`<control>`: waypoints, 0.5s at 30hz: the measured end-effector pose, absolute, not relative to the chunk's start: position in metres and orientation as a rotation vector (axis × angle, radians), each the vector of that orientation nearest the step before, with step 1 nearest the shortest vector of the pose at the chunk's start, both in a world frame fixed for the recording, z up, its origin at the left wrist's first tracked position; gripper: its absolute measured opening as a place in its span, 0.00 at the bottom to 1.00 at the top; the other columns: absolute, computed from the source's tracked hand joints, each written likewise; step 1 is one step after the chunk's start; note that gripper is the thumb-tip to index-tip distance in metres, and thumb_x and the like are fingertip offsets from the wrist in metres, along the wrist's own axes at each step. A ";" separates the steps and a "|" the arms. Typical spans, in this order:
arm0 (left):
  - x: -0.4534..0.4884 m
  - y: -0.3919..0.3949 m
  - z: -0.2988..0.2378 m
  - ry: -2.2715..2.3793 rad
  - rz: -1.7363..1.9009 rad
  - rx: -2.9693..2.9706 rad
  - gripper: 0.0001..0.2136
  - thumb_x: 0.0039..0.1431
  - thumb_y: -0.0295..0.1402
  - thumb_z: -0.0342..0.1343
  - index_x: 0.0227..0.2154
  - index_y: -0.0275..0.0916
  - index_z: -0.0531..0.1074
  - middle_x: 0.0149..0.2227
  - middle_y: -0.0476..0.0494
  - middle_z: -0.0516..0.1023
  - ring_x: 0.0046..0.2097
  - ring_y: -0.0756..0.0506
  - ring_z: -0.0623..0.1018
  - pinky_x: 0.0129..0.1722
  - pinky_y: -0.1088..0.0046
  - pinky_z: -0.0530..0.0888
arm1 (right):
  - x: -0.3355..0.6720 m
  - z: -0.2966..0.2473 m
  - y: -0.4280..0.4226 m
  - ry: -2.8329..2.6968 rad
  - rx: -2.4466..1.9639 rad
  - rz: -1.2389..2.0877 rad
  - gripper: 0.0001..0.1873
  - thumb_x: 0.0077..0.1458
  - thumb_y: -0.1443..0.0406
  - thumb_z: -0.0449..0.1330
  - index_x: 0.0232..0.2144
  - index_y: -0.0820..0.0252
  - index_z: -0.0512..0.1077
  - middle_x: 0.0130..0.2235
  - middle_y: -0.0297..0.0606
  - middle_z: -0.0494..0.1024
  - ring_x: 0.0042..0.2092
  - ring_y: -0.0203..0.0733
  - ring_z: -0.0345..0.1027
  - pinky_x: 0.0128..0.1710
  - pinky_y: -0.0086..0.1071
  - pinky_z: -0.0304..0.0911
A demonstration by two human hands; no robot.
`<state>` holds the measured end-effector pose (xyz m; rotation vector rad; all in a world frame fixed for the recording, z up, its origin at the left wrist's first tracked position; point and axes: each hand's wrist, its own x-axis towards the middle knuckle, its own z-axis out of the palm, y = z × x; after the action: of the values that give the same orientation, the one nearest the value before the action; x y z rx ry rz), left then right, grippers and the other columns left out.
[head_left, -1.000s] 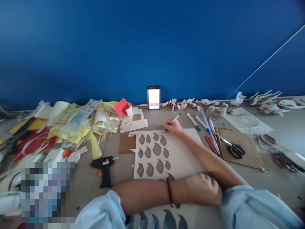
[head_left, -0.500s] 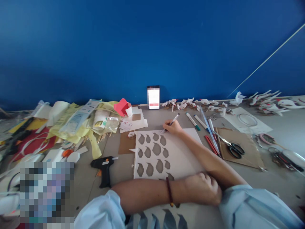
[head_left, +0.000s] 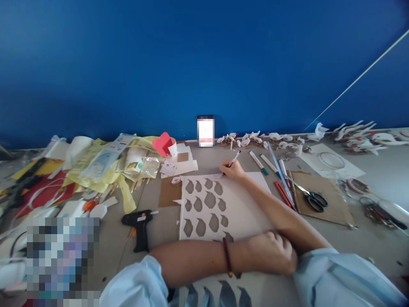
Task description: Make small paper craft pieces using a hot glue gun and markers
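Note:
My right hand (head_left: 234,169) is closed around a pen (head_left: 235,157), its tip down near the top edge of a sheet of white paper (head_left: 249,204). Faint drawn lines show beside the tip. The left part of the sheet has several rows of leaf-like or bird-like cut-outs with grey showing through. My left hand (head_left: 271,253) lies curled into a fist over the lower part of the sheet, close against my right forearm. Nothing shows in its fingers. My left forearm, with a dark red bead bracelet (head_left: 227,257), crosses the sheet's lower edge.
A black glue gun (head_left: 140,226) lies left of the sheet. To the right are markers (head_left: 258,162), a ruler (head_left: 280,172) and scissors (head_left: 315,200) on cardboard. White paper birds (head_left: 246,140) line the blue wall beside a propped phone (head_left: 205,131). Packets (head_left: 105,157) crowd the left.
My right hand and the pen have shifted slightly to the right along the top of the sheet, leaving more of the drawn line in view. My left hand stays where it was.

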<state>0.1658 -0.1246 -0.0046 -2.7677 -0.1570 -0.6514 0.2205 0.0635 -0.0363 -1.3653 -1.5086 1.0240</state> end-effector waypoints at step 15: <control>0.163 -0.128 0.001 -0.110 -0.541 -2.734 0.08 0.54 0.21 0.45 0.26 0.30 0.69 0.24 0.37 0.72 0.23 0.49 0.71 0.18 0.74 0.58 | 0.232 -0.037 0.081 -0.890 -1.311 1.138 0.14 0.38 0.56 0.56 0.14 0.57 0.58 0.15 0.32 0.64 0.17 0.31 0.56 0.14 0.27 0.55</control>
<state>0.1634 -0.1277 0.0013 -2.7343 -0.1098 -0.5411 0.2322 0.0810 -0.0372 -1.3114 -0.8905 1.1381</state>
